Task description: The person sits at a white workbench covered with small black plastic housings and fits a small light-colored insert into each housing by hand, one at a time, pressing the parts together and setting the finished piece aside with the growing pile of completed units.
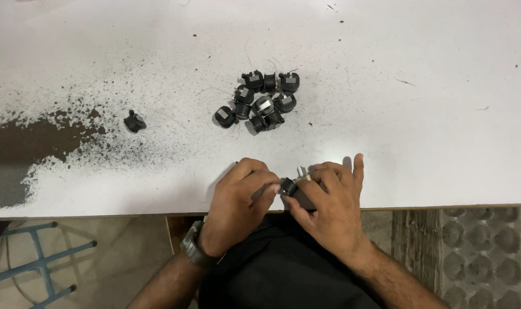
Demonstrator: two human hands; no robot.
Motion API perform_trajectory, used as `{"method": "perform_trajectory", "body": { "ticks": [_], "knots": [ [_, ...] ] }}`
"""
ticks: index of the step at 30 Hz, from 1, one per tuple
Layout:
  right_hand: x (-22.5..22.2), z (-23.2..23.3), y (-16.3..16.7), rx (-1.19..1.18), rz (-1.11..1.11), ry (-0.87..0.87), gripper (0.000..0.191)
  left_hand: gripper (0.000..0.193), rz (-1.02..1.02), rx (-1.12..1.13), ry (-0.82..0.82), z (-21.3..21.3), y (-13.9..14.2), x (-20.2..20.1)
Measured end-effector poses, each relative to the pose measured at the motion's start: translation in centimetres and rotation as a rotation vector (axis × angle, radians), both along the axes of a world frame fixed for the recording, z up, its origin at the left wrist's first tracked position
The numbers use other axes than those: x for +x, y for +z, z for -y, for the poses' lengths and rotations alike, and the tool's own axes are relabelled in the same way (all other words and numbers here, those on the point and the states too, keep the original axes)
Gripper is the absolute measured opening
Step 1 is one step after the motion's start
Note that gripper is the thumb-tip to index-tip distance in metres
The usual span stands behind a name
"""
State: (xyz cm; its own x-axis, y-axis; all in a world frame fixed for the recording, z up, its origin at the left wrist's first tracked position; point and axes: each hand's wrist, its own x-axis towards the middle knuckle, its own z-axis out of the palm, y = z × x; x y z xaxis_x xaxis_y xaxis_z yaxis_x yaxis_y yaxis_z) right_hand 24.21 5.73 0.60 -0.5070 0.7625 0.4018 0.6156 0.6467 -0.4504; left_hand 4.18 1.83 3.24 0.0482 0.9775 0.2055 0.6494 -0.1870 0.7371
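At the near edge of the white table (420, 143), my left hand (237, 197) and my right hand (332, 200) meet around one small black part (292, 189). Both hands grip it, the left with pinched fingertips, the right wrapped round its body with a pale bit showing above the fingers. My left wrist carries a dark watch (193, 247). A pile of several similar small black parts (261, 103) with grey faces and thin wire leads lies farther back on the table, apart from my hands.
One lone black part (134, 121) lies to the left by a worn patch (26, 154) where the white surface has flaked off. A blue metal frame (40, 257) stands below at the left. A grey moulded tray (483, 252) sits below at the right.
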Motion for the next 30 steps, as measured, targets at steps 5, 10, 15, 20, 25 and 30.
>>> {"method": "perform_trajectory", "body": {
  "ticks": [5,10,15,20,25,30],
  "knots": [
    [0.1,0.0,0.2,-0.019,0.018,-0.011,0.036,0.006,0.293,-0.274,0.006,-0.1,0.1,-0.4],
    [0.9,0.1,0.0,-0.013,-0.011,-0.008,0.038,0.006,0.257,-0.239,0.014,-0.2,-0.6,0.1],
    [1.6,1.9,-1.2,0.035,-0.288,0.054,0.024,0.009,0.26,-0.116,0.068,0.2,-1.2,1.5],
    [0.9,3.2,-2.9,-0.015,-0.321,0.099,0.032,0.01,0.302,-0.092,0.117,0.6,-1.3,2.4],
    [0.9,2.9,-3.0,-0.003,-0.317,0.098,0.031,0.01,0.295,-0.054,0.127,0.7,-1.2,2.5],
    [0.9,3.0,-2.8,-0.009,-0.273,0.098,0.031,0.01,0.304,-0.059,0.121,0.8,-1.7,2.6]
  ]
}}
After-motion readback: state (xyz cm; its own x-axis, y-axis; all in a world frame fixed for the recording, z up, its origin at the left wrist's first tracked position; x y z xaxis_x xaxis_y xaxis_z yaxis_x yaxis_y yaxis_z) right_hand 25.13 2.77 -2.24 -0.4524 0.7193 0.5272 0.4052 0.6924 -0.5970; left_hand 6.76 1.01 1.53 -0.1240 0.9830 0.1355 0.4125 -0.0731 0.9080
